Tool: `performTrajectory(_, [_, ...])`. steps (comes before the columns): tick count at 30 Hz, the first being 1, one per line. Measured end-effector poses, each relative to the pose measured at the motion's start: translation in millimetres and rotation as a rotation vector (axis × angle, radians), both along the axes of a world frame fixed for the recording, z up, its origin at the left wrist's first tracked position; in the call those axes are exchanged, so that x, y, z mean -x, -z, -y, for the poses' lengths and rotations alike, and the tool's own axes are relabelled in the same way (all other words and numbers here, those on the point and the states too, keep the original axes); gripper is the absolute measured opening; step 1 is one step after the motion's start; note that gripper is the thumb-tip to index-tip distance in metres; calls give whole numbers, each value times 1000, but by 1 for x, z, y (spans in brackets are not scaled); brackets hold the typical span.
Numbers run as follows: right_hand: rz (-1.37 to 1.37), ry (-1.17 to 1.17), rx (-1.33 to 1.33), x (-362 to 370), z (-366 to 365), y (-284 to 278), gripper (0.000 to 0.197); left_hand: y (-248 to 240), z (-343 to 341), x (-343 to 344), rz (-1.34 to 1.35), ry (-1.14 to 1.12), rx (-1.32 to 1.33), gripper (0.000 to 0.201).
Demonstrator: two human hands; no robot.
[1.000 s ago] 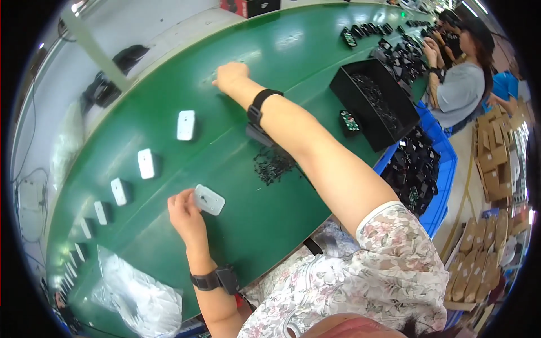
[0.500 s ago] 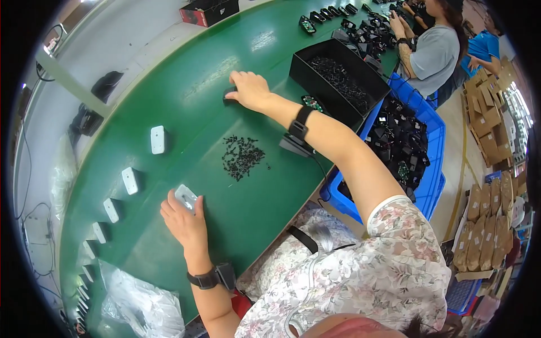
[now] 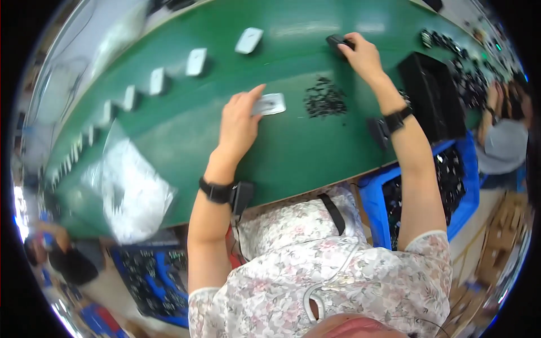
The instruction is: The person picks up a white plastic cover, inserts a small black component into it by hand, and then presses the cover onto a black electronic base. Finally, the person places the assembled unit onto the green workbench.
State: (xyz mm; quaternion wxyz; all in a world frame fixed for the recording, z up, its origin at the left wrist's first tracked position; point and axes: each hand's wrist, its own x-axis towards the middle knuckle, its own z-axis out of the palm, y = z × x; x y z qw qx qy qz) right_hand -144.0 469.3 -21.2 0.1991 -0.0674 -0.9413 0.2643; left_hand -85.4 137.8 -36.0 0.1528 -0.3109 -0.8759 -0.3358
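Observation:
My left hand (image 3: 239, 121) is closed round one end of a small white plastic casing (image 3: 274, 103), thumb on one side and fingers on the other. The casing lies low over the green table, its hollow side up with a darker strip inside. Farther off to the right, my right hand (image 3: 365, 57) grips a small black block-shaped piece (image 3: 336, 41) at the tabletop; the fingers partly cover it. Between the two hands lies a loose heap of small black screws (image 3: 325, 98).
White casings (image 3: 196, 62) stand in a curved row to the left, beside a clear plastic bag (image 3: 135, 191). At right are a black box (image 3: 422, 93), a blue crate (image 3: 375, 208) of black parts and piles of black parts (image 3: 473, 84). Other people sit farther along the table.
The view has swung to the right, so the whole scene sits differently. My left hand stays at the white casing and my right hand at the black piece.

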Motion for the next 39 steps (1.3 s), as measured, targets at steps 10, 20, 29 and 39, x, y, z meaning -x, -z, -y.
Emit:
performTrajectory(10, [-107,-690,42,-64,129,-21,32,-6,25,4,237,14,-257,48])
performTrajectory(20, [-26,-715,-45,-66,151,-9,32,-7,33,0,210,83,-103,48])
performTrajectory(29, [-90,-746,-110,-76,151,-6,34,-10,32,-17,123,18,108,49])
performTrajectory(39, [-103,-583,-244,-82,164,-5,35,-16,33,-13,-26,27,339,53])
